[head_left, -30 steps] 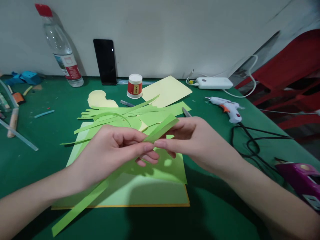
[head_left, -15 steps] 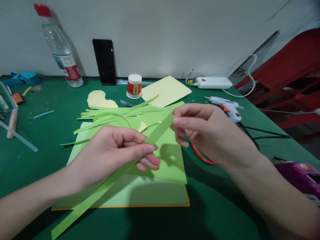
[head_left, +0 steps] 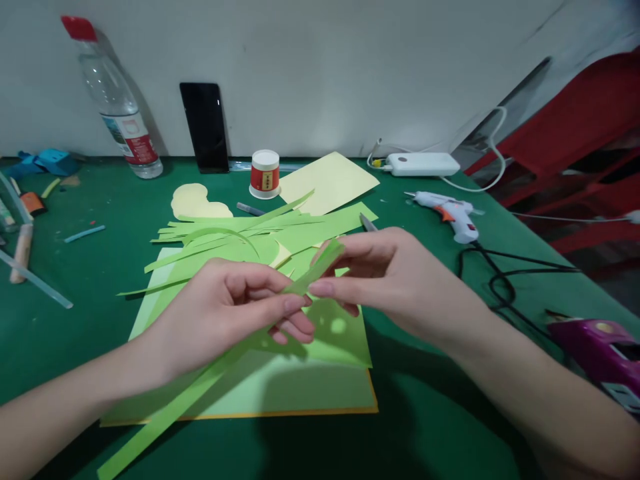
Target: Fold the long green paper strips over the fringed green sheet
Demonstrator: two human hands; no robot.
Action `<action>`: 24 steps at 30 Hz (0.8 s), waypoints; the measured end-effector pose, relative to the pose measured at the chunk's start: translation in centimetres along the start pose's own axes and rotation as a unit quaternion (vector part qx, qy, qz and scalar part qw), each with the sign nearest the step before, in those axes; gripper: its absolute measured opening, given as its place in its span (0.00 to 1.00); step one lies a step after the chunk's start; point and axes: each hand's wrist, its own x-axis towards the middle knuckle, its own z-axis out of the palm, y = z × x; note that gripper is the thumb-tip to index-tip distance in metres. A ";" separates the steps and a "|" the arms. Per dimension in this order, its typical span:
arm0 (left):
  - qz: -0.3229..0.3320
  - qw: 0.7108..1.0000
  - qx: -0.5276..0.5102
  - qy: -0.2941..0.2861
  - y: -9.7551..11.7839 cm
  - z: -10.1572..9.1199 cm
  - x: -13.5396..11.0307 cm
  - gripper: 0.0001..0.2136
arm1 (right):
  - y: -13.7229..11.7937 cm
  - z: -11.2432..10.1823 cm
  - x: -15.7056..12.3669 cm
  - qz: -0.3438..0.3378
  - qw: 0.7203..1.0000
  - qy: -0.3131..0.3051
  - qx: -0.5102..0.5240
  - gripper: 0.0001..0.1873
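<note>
My left hand (head_left: 235, 307) pinches a long green paper strip (head_left: 170, 407) between thumb and fingers above the green sheets. My right hand (head_left: 385, 280) pinches the same strip just to the right, where its short upper end (head_left: 323, 261) sticks up and to the right. The long lower end of the strip runs down to the left, past my left forearm. Under both hands lies a stack of light green paper sheets (head_left: 300, 387), with several cut green strips (head_left: 225, 237) piled behind them.
On the green table (head_left: 75, 280) stand a water bottle (head_left: 117, 110), a dark phone (head_left: 204, 127) leaning on the wall, a small red jar (head_left: 265, 175), yellow paper (head_left: 327, 181), a glue gun (head_left: 447, 213) with black cable, a power bank (head_left: 425, 164) and a purple tool (head_left: 595, 347).
My right hand, which had slid up to the strip's far end, has come back down beside my left fingertips and pinches the strip there again. The red-handled scissors are covered once more.
</note>
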 end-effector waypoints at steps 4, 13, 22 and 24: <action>0.010 1.000 0.022 0.010 0.2 0.2 -0.2 0.06 | -0.5 -0.6 0.1 -0.016 0.994 0.060 0.085 0.03; 0.024 1.000 -0.005 0.007 -0.1 -0.6 0.2 0.06 | -0.3 -0.9 0.7 -0.049 0.983 0.149 0.096 0.04; -0.003 1.000 0.026 -0.014 -0.4 -0.6 0.5 0.07 | 0.2 0.4 0.2 -0.050 0.997 0.042 -0.030 0.04; -0.008 0.999 0.027 -0.018 -0.4 -0.7 0.5 0.07 | 0.2 0.3 0.0 -0.057 0.995 0.066 -0.040 0.04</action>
